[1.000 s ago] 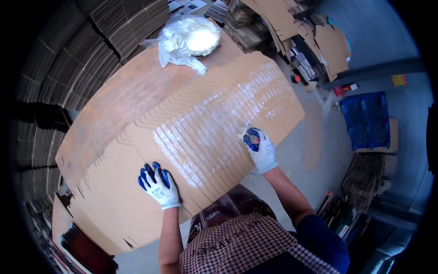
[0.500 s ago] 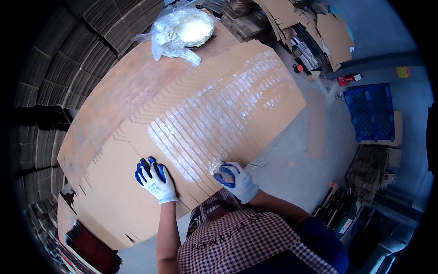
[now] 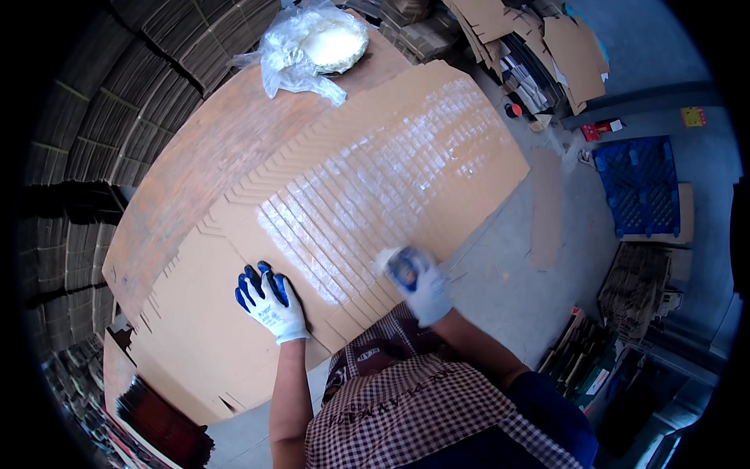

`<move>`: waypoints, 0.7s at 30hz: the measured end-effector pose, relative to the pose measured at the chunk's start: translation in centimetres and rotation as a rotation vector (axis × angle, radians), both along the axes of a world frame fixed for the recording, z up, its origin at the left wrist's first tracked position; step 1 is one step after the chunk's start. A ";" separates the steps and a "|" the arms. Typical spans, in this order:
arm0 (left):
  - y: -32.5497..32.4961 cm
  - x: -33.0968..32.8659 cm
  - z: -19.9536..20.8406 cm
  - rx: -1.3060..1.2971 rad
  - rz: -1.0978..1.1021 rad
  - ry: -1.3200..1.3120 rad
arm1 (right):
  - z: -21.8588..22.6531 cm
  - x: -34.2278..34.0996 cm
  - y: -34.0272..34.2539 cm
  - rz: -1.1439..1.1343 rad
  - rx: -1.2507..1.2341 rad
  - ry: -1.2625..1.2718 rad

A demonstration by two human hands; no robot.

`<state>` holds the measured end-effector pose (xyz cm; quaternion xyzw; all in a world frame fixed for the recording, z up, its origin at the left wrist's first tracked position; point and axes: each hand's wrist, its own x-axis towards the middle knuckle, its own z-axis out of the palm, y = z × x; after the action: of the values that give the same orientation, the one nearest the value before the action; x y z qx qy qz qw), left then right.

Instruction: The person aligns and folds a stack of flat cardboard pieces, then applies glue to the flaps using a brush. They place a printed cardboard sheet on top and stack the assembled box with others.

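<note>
Cardboard sheets (image 3: 187, 320) lie fanned in overlapping steps on a wooden table. A wet, whitish glue coat (image 3: 320, 215) covers a broad band of their staggered edges. My left hand (image 3: 272, 303), in a white and blue work glove, rests flat on the plain cardboard left of the band, its fingers spread. Closed round a glue brush (image 3: 385, 259), my gloved right hand (image 3: 424, 288) is over the near right edge of the sheets. The brush's pale end faces the cardboard; motion blurs it, and the fingers hide the rest.
At the table's far side a bowl (image 3: 336, 47) of white paste sits in clear plastic (image 3: 285, 55). Bundled cardboard stacks (image 3: 101, 133) rise along the left. A dark red brush-like object (image 3: 164, 422) is at the near left. A blue pallet (image 3: 637, 187) stands at the right.
My right hand has moved away from me and slightly right with the glue brush. The left hand stays flat on the cardboard. The whole view has shifted a little.
</note>
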<state>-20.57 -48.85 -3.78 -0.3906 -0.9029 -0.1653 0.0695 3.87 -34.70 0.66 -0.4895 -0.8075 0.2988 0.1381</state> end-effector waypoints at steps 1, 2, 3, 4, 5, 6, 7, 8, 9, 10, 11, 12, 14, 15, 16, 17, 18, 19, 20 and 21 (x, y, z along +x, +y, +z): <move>-0.1 0.0 0.1 -0.005 0.004 0.001 | 0.5 0.2 1.2 -0.114 -0.016 -0.045; -0.1 0.0 0.1 -0.005 0.003 0.005 | 0.9 0.7 1.9 -0.120 0.004 -0.018; -0.3 -0.1 0.0 -0.005 0.003 0.010 | 1.2 1.2 2.5 -0.126 0.024 0.009; -0.3 0.0 0.0 -0.005 -0.001 0.012 | 1.6 1.7 2.8 -0.135 0.043 0.034; -0.3 0.0 -0.1 -0.009 -0.002 0.018 | 2.4 1.4 2.2 -0.111 0.077 0.060; -0.3 -0.1 -0.1 -0.013 -0.004 0.024 | 1.7 1.5 1.7 -0.052 0.075 0.092; -0.1 -0.2 -0.1 -0.016 -0.009 0.033 | 1.0 1.3 1.3 0.003 0.074 0.126; 0.0 -0.1 -0.1 -0.017 -0.009 0.030 | 0.6 1.3 1.3 0.058 0.073 0.159; 0.0 0.0 -0.1 -0.018 -0.009 0.027 | 0.5 2.1 2.0 0.012 0.012 -0.002; -0.2 -0.1 -0.1 -0.022 -0.006 0.029 | 0.3 2.4 3.6 -0.080 -0.029 0.016; -0.1 0.0 0.0 -0.019 -0.011 0.027 | -0.1 3.2 6.0 -0.177 -0.065 0.032; -0.1 0.0 0.0 -0.025 -0.017 0.028 | -0.5 4.0 8.2 -0.274 -0.105 0.046; -0.1 0.0 -0.2 -0.024 -0.014 0.019 | -1.4 5.6 12.5 -0.367 -0.023 -0.006; 0.0 0.1 -0.1 -0.029 -0.011 0.049 | -1.2 6.1 12.5 -0.360 0.032 0.015; -0.1 0.2 0.0 -0.023 -0.006 0.061 | 0.0 5.8 12.5 -0.346 0.089 0.038; -0.1 0.3 0.1 -0.047 0.002 0.056 | 0.6 5.7 12.3 -0.332 0.142 0.060; -0.1 0.2 0.1 -0.070 0.010 0.050 | 0.4 5.5 11.6 -0.270 0.127 0.109; -0.3 0.1 -0.3 -0.066 0.000 0.047 | 0.3 5.1 10.1 -0.209 0.113 0.154; -0.3 0.1 -0.4 -0.062 -0.003 0.048 | 0.1 4.8 9.0 -0.148 0.097 0.203; -0.3 0.2 -0.4 -0.058 -0.006 0.048 | -1.5 4.9 8.4 -0.080 0.100 0.117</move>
<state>-20.36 -49.13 -4.21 -0.3989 -0.9043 -0.1297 0.0793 8.79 -26.28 -0.89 -0.4956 -0.7917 0.2806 0.2213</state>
